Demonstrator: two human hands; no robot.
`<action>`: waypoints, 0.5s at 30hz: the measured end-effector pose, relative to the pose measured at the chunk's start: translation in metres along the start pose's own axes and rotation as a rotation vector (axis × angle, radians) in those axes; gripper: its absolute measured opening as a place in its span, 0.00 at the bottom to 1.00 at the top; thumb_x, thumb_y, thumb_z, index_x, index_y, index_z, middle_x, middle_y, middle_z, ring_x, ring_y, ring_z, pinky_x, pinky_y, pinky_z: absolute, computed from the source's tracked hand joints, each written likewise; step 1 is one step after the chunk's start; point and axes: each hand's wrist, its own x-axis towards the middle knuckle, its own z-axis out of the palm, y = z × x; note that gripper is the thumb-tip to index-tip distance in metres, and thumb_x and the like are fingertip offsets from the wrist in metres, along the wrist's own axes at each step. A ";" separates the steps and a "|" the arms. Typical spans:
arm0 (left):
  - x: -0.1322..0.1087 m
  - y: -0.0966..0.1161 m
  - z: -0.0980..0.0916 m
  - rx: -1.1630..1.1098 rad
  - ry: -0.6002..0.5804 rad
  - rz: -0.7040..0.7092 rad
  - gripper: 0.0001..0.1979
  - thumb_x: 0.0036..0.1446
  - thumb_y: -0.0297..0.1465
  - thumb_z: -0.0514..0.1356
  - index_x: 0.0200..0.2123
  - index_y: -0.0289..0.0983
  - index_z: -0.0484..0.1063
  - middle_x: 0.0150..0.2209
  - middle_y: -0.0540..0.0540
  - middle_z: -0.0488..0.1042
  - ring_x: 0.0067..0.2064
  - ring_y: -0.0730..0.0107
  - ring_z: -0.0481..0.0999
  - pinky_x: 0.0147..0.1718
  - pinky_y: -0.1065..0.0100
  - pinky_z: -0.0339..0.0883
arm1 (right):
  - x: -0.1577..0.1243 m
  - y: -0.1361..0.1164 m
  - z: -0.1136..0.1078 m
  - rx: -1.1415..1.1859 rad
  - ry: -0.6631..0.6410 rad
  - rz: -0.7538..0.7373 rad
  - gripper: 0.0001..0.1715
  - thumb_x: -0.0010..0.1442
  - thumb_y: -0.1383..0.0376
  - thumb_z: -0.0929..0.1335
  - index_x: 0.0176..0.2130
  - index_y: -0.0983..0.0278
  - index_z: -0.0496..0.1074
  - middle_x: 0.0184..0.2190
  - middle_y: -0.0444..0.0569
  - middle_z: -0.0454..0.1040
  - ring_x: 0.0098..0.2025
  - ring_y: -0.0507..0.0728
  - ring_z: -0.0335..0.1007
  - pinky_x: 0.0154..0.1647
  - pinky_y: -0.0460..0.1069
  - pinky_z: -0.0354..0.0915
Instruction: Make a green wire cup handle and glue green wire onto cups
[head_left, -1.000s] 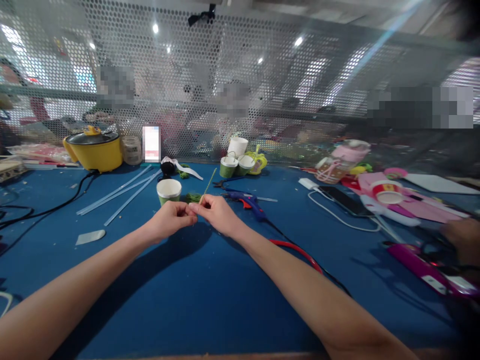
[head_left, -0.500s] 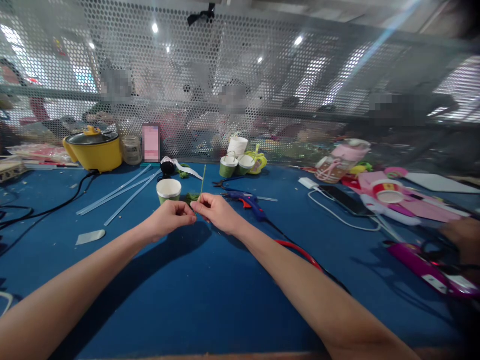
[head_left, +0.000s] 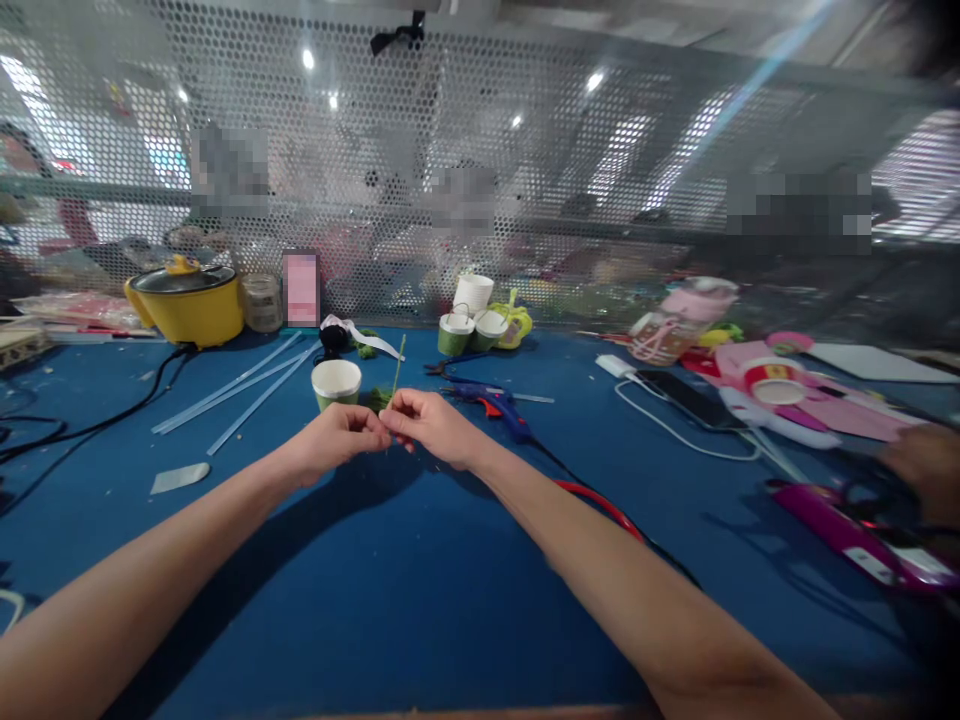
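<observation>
Between finger and thumb, my right hand (head_left: 431, 425) pinches a thin green stem (head_left: 399, 365), which sticks up and leans slightly right. My left hand (head_left: 345, 440) is closed in a pinch, its fingertips meeting those of the right near the stem's lower end; what they grip is hidden. Just behind the left hand stands a white paper cup with a green outside (head_left: 335, 380). A bundle of green strands (head_left: 379, 398) lies behind my fingertips, partly covered. To the right of my right hand rests a blue glue gun (head_left: 499, 405).
Clear glue sticks (head_left: 255, 400) lie at left, before a yellow electric pot (head_left: 186, 305). Small green cups (head_left: 455, 335) and pliers (head_left: 450, 367) are at the back. On the right are a phone (head_left: 694, 400), a magenta device (head_left: 847, 530) and another person's hand (head_left: 926, 465).
The green stem has tilted further right and moved slightly left and down. My fingertips have come closer together. The rest of the bench looks the same.
</observation>
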 end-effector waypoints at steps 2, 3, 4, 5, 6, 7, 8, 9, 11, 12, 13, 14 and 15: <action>0.001 0.001 0.000 -0.005 -0.006 0.000 0.09 0.41 0.33 0.59 0.21 0.33 0.64 0.18 0.56 0.58 0.19 0.82 0.48 0.17 0.74 0.39 | 0.000 0.000 0.000 -0.029 0.022 -0.005 0.14 0.52 0.58 0.64 0.24 0.65 0.59 0.17 0.39 0.62 0.17 0.46 0.55 0.18 0.43 0.54; 0.001 0.000 0.001 0.000 -0.005 0.007 0.09 0.41 0.33 0.59 0.21 0.33 0.63 0.18 0.56 0.58 0.19 0.82 0.49 0.17 0.74 0.40 | -0.001 -0.001 0.001 -0.044 0.032 -0.004 0.14 0.53 0.58 0.64 0.24 0.65 0.59 0.17 0.39 0.62 0.17 0.46 0.55 0.18 0.43 0.55; 0.002 0.000 0.002 0.015 0.003 0.021 0.10 0.42 0.34 0.59 0.20 0.33 0.63 0.17 0.56 0.57 0.19 0.82 0.49 0.18 0.74 0.40 | -0.002 -0.002 0.002 -0.050 0.038 -0.001 0.14 0.52 0.58 0.64 0.25 0.65 0.60 0.18 0.39 0.62 0.18 0.46 0.56 0.18 0.43 0.56; 0.002 -0.001 0.003 0.044 0.021 0.038 0.10 0.42 0.34 0.59 0.20 0.33 0.63 0.17 0.56 0.57 0.19 0.82 0.49 0.18 0.75 0.41 | -0.002 -0.004 0.003 -0.048 0.045 0.002 0.13 0.52 0.58 0.65 0.25 0.65 0.60 0.18 0.39 0.62 0.18 0.46 0.57 0.19 0.43 0.57; 0.002 0.000 0.003 0.088 0.050 0.061 0.11 0.42 0.35 0.58 0.19 0.34 0.62 0.16 0.56 0.56 0.19 0.82 0.50 0.18 0.75 0.42 | -0.003 -0.006 0.004 -0.041 0.053 0.007 0.12 0.52 0.59 0.65 0.26 0.65 0.61 0.19 0.39 0.63 0.18 0.47 0.58 0.19 0.44 0.58; 0.001 0.001 0.003 0.147 0.086 0.088 0.11 0.43 0.35 0.58 0.19 0.33 0.63 0.16 0.56 0.57 0.19 0.81 0.51 0.18 0.75 0.43 | -0.003 -0.007 0.005 -0.033 0.064 0.011 0.12 0.51 0.59 0.65 0.26 0.65 0.61 0.19 0.40 0.63 0.19 0.47 0.60 0.21 0.44 0.60; 0.000 0.005 0.002 0.223 0.112 0.114 0.10 0.44 0.35 0.57 0.19 0.33 0.64 0.16 0.56 0.58 0.19 0.81 0.52 0.18 0.75 0.45 | -0.003 -0.009 0.005 -0.025 0.084 0.012 0.11 0.51 0.60 0.66 0.26 0.65 0.61 0.20 0.40 0.64 0.19 0.48 0.61 0.22 0.45 0.60; -0.001 0.012 -0.001 0.313 0.121 0.145 0.10 0.44 0.34 0.56 0.20 0.33 0.65 0.16 0.55 0.60 0.19 0.80 0.54 0.18 0.75 0.47 | -0.003 -0.011 0.005 -0.015 0.114 0.007 0.11 0.51 0.60 0.66 0.26 0.64 0.61 0.20 0.40 0.65 0.20 0.48 0.63 0.23 0.45 0.61; -0.003 0.032 -0.014 0.534 0.038 0.209 0.08 0.44 0.33 0.57 0.26 0.33 0.70 0.19 0.52 0.66 0.21 0.77 0.61 0.19 0.74 0.51 | -0.002 -0.012 0.003 0.011 0.200 -0.007 0.11 0.51 0.60 0.66 0.25 0.64 0.60 0.20 0.42 0.67 0.22 0.50 0.65 0.25 0.47 0.63; -0.002 0.045 -0.025 0.646 -0.047 0.251 0.10 0.42 0.33 0.58 0.30 0.34 0.72 0.22 0.51 0.69 0.23 0.75 0.64 0.21 0.74 0.54 | -0.001 -0.011 0.000 0.023 0.246 -0.009 0.11 0.51 0.60 0.65 0.25 0.64 0.60 0.20 0.42 0.68 0.22 0.50 0.66 0.26 0.47 0.64; 0.002 0.058 -0.039 0.735 -0.086 0.281 0.13 0.43 0.34 0.58 0.33 0.35 0.72 0.26 0.49 0.72 0.27 0.73 0.68 0.24 0.74 0.58 | 0.000 -0.010 -0.002 0.030 0.285 -0.001 0.11 0.52 0.60 0.65 0.25 0.64 0.59 0.19 0.42 0.68 0.22 0.50 0.67 0.26 0.47 0.64; 0.009 0.071 -0.056 0.812 -0.068 0.294 0.13 0.46 0.36 0.56 0.35 0.36 0.72 0.30 0.48 0.74 0.30 0.71 0.70 0.27 0.73 0.60 | 0.001 -0.008 -0.005 0.029 0.317 0.014 0.11 0.52 0.61 0.65 0.25 0.64 0.59 0.19 0.43 0.68 0.21 0.50 0.66 0.25 0.47 0.64; 0.019 0.081 -0.074 0.883 0.029 0.295 0.14 0.48 0.35 0.54 0.37 0.37 0.72 0.33 0.48 0.75 0.32 0.69 0.71 0.30 0.72 0.62 | 0.003 -0.005 -0.008 0.021 0.331 0.033 0.11 0.51 0.61 0.65 0.25 0.64 0.59 0.18 0.42 0.68 0.20 0.50 0.66 0.25 0.47 0.64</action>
